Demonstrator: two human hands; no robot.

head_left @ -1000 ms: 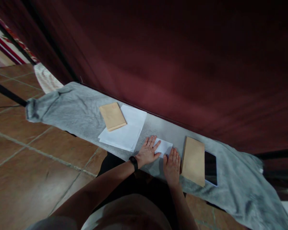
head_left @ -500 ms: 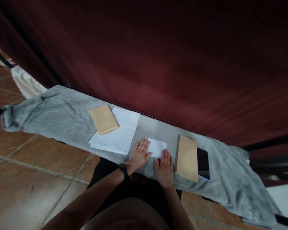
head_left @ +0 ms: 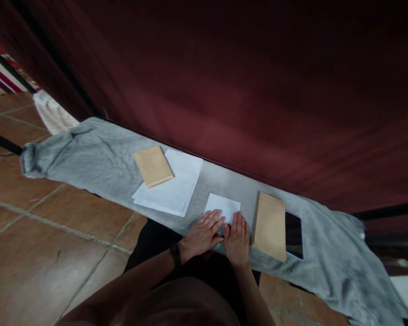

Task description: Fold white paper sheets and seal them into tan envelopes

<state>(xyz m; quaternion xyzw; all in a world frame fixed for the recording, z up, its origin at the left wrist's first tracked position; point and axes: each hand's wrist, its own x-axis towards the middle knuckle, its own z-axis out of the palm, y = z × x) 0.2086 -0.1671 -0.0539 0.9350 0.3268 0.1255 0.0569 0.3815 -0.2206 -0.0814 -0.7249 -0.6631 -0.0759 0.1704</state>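
Observation:
A small white paper [head_left: 223, 205] lies flat on the grey cloth in front of me. My left hand [head_left: 204, 232], with a dark band at its wrist, rests palm down with its fingertips over the paper's near left part. Flat at the paper's near right corner is my right hand [head_left: 237, 237], fingers stretched out. Neither hand grips anything. Beside my right hand lies a stack of brown envelopes [head_left: 269, 226]. Larger white sheets [head_left: 177, 190] are to the left, and a smaller brown envelope [head_left: 153, 166] lies partly over them.
A dark-screened phone [head_left: 293, 235] sits right of the brown stack, partly under it. Grey cloth [head_left: 102, 149] covers the narrow table. A dark red curtain [head_left: 217, 99] hangs along the far edge. Tiled floor [head_left: 30, 244] shows at the near left.
My left hand has slid toward the paper's near edge, uncovering its upper left corner. My right hand stays by the near right corner. The whole view has shifted slightly.

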